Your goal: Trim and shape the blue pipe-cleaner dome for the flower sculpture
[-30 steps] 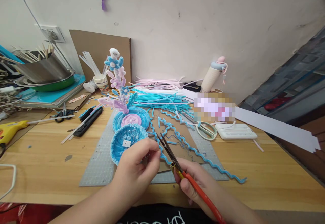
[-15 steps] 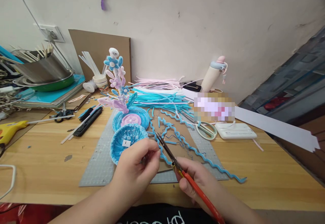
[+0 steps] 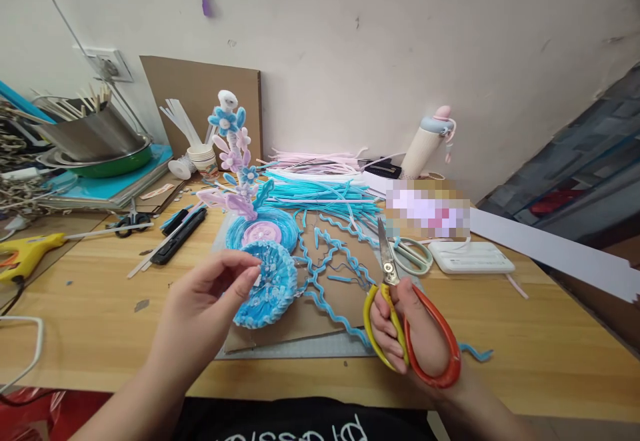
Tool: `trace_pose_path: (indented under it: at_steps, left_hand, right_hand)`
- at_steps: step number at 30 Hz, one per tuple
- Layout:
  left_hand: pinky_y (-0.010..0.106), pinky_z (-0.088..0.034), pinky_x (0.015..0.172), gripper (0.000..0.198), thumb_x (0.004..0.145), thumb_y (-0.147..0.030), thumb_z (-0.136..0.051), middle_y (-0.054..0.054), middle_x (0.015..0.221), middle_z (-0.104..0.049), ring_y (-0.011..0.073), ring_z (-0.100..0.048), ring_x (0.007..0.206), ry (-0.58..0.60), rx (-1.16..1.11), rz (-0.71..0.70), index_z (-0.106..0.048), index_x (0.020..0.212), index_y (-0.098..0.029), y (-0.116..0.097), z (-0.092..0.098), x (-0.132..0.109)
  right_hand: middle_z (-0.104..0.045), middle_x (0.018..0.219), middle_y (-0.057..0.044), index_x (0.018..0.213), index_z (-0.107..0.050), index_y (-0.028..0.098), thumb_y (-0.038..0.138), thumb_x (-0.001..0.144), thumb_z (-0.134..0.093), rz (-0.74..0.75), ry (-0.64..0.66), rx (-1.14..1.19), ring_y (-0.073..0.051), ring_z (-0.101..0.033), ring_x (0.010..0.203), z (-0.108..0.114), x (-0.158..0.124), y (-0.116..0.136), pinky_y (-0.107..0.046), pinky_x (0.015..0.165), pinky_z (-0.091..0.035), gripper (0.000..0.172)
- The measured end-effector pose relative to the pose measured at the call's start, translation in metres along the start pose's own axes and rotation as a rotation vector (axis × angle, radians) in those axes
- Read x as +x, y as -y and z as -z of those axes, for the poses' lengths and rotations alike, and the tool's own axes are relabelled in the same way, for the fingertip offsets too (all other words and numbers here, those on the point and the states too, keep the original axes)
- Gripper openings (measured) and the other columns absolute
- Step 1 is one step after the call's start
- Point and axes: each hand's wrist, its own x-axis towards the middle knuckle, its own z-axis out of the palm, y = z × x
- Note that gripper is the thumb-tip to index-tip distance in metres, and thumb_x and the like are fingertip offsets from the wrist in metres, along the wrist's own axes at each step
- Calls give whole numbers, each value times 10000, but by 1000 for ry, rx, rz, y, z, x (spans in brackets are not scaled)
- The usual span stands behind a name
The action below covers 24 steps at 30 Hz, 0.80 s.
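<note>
In my right hand [image 3: 395,334] is a pair of scissors [image 3: 389,269] with one yellow and one red handle. Its closed blades point away from me, over the cardboard. The thumb and fingertips of my left hand [image 3: 213,301] are pinched together at the near-left rim of a blue fuzzy dish [image 3: 280,288]; whatever lies between them is too small to make out. Behind the dish stands a pipe-cleaner flower stem [image 3: 231,151] on a round blue base [image 3: 287,229]. Wavy blue pipe cleaners [image 3: 330,314] spread out to the right.
Bundles of blue pipe cleaners [image 3: 315,194] lie at the back. To the right are pale-handled scissors [image 3: 425,264], a white power bank [image 3: 473,258] and a bottle [image 3: 423,148]. A yellow glue gun [image 3: 30,254] and a black cutter [image 3: 179,236] lie at left.
My left hand has moved left, away from the blades. My right hand has turned the scissors upright and shifted right, and the blades have closed. The blue dish sits slightly further right in view.
</note>
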Motion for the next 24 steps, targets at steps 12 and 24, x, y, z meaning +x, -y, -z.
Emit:
trace_pose_path:
  at_steps: [12,24]
  left_hand:
    - [254,-461,550,181,780,-400,-630,-7,680,-620,149,-570,597,76,338,129,-640,842,-230,49,38,-33]
    - [248,-387,385,370,799,-505,-539,-27,644,-595,149,-551,419,168,168,520,-552,1010,-201,63,28,-3]
  right_hand:
    - [-362,531,53,637,-450,206,728,788,-429,12,-15,-83,-41,-238,347,1,-3,-6,-166,286,-230,544]
    - [-534,620,34,785,-536,205,523,804,-570,66,-70,-974,-121,-493,521,11,11,17,-254,506,-420,320]
